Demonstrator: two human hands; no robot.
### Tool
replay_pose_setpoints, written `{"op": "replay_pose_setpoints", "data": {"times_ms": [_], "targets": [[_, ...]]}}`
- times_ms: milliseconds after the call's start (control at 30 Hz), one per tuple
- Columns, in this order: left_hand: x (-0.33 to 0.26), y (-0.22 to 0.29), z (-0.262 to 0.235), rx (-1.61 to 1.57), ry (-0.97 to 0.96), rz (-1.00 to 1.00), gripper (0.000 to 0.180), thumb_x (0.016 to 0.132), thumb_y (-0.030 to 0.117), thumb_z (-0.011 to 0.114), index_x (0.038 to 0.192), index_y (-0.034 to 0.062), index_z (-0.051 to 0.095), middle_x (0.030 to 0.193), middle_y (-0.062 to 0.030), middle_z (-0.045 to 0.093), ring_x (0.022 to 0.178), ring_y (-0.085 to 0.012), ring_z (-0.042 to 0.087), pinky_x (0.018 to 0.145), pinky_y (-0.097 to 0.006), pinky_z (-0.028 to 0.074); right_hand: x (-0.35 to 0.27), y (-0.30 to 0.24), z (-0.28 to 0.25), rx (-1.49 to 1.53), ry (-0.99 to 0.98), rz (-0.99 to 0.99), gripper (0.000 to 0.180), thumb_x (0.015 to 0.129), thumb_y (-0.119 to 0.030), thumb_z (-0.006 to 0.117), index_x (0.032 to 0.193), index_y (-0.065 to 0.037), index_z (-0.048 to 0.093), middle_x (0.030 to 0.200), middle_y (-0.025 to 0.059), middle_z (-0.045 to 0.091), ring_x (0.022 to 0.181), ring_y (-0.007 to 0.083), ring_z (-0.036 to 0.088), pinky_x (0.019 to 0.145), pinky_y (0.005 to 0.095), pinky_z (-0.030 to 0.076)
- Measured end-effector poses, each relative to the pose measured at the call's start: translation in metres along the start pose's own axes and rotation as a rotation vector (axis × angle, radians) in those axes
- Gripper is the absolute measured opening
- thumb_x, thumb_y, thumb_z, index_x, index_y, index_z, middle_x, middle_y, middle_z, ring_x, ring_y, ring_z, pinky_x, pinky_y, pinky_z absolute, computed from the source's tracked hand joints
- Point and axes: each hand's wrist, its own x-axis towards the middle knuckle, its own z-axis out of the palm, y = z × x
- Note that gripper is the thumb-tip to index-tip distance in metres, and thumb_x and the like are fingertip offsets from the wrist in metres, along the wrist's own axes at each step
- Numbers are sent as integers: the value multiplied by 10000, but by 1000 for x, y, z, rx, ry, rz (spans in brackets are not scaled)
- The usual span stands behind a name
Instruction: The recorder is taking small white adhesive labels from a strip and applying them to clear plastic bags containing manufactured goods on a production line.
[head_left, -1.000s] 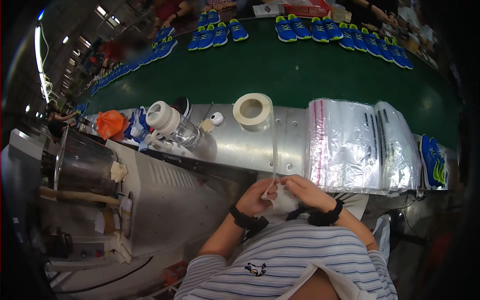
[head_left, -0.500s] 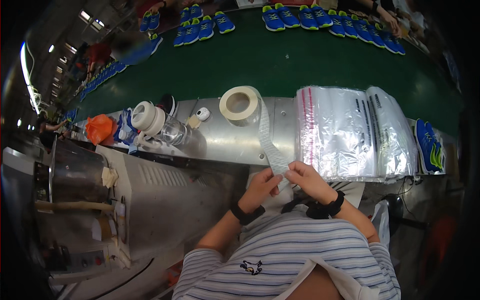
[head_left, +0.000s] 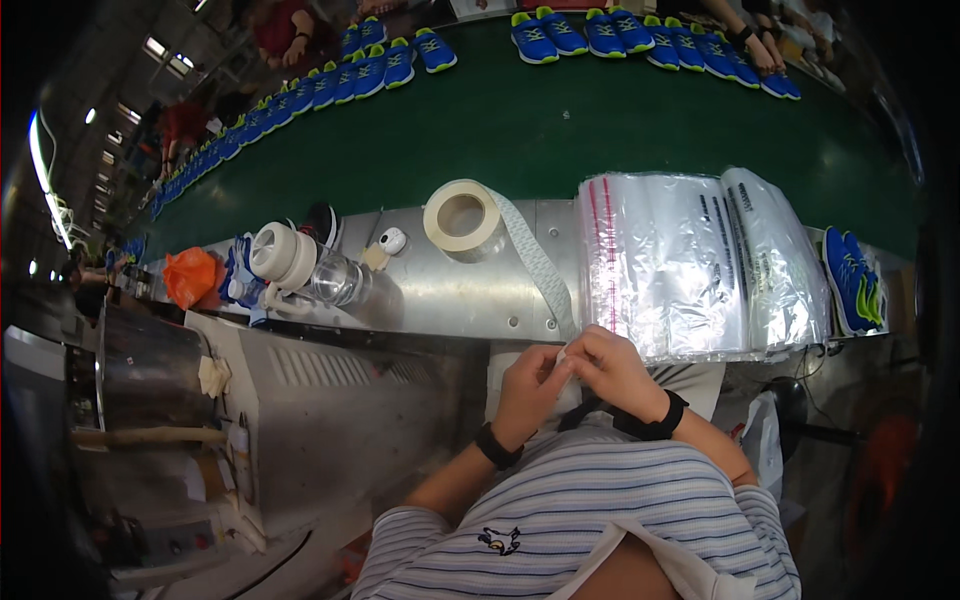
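A tape strip [head_left: 537, 265] runs from its roll [head_left: 436, 222] on the metal ledge [head_left: 450, 297] over there to the left hand [head_left: 528, 395] and right hand [head_left: 612, 372], close together, pinching it; plastic bags [head_left: 675, 270] lie alongside, blue shoes [head_left: 535, 40] across the green surface [head_left: 500, 125].

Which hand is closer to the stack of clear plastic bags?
Right. The right hand is beside the near left corner of the plastic bags; the left hand is farther off, to the left of the right hand.
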Motion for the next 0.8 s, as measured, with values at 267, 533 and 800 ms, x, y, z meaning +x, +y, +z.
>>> {"op": "replay_pose_setpoints", "data": {"times_ms": [267, 533, 800], "targets": [[41, 6, -14, -114, 141, 65, 178, 920, 126, 483, 854, -14, 570, 719, -5, 550, 647, -51, 485, 616, -202, 419, -23, 13, -43, -264, 42, 102, 154, 782, -171, 616, 708, -44, 570, 683, 110, 519, 628, 296, 532, 583, 374, 429], [108, -21, 78, -867, -291, -66, 375, 976, 271, 294, 1048, -52, 470, 1022, -181, 556, 1067, -279, 512, 976, -407, 381, 14, 54, -55, -976, 571, 81, 279, 638, -208, 723, 769, -45, 538, 894, 99, 504, 840, 282, 477, 711, 394, 364], [129, 10, 73, -836, -421, -420, 414, 972, 321, 280, 1093, -43, 436, 1062, -208, 537, 1143, -339, 473, 985, -421, 376, -13, 70, -95, -94, 756, 217, 67, 826, -84, 548, 795, -31, 520, 749, 54, 504, 661, 168, 495, 611, 271, 394]]}}
